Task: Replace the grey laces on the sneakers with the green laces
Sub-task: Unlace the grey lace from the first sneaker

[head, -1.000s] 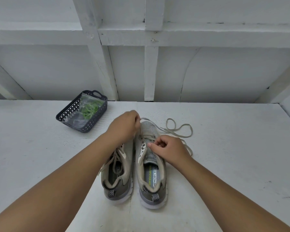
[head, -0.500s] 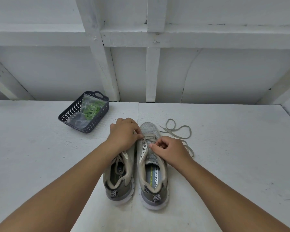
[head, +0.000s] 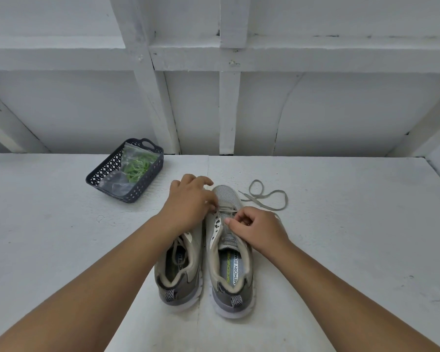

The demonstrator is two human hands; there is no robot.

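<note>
Two grey sneakers stand side by side on the white table, toes pointing away from me. The left sneaker (head: 178,273) still carries its grey lace. The right sneaker (head: 230,265) is mostly unlaced, and its grey lace (head: 267,199) trails in loops on the table to the right of the toe. My left hand (head: 188,204) lies over the left shoe's front and pinches the lace at the right shoe's lowest eyelets. My right hand (head: 254,229) has its fingers curled round the lace on the tongue. The green laces (head: 137,165) sit in a clear bag.
A dark perforated basket (head: 107,171) holding the bag stands at the back left of the table. A white framed wall (head: 229,110) rises right behind the table. The table (head: 353,237) stretches out bare to the right.
My left hand has drawn back from beyond the toe to the lower eyelets of the right shoe. The loose lace loop by the toe has shifted and shrunk. My right hand barely moved.
</note>
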